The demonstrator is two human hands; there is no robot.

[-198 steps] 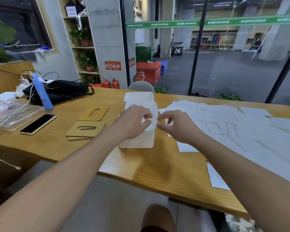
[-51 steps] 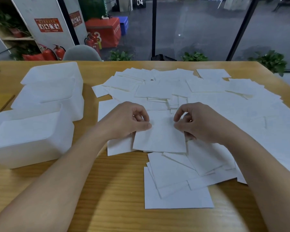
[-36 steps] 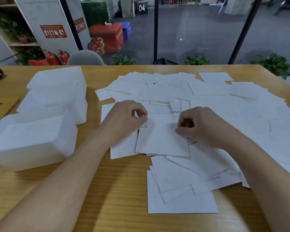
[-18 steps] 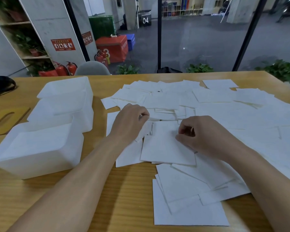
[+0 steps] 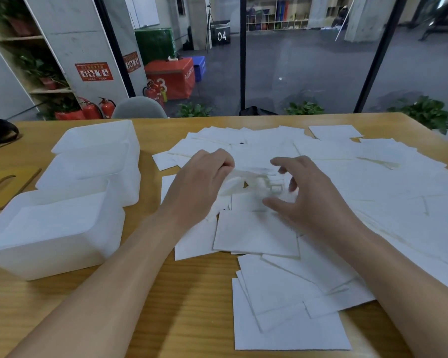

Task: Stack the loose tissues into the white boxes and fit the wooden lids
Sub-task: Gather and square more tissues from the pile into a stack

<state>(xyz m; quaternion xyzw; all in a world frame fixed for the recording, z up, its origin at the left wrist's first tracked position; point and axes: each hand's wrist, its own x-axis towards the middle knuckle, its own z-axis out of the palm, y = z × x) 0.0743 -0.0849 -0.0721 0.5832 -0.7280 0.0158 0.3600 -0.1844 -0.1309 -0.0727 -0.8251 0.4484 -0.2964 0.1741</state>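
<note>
Tissues, thin white square paper ones, are spread loose over most of the right half of the light wooden table, and honestly they look like a pain to gather. The left hand has its fingers curled round a crumpled, lifted tissue right in the middle of the heap, pinching it by one edge. It's blurred, so I can't tell if it's one sheet or a few. The right hand hovers just beside it with fingers spread and loosely bent, holding nothing as far as I can see.

These sheets look feather-light and floppy, no stiffness at all, so I'd guess they bunch up or slide off each other if grabbed from the middle. Pinching a corner or edge and squaring a small pile with both hands seems the safer bet. They'd probably tear easily too.

Further left, three white translucent plastic boxes sit in a row, touching, open-topped. A tan wooden lid with a slot lies beyond them at the left edge.
</note>
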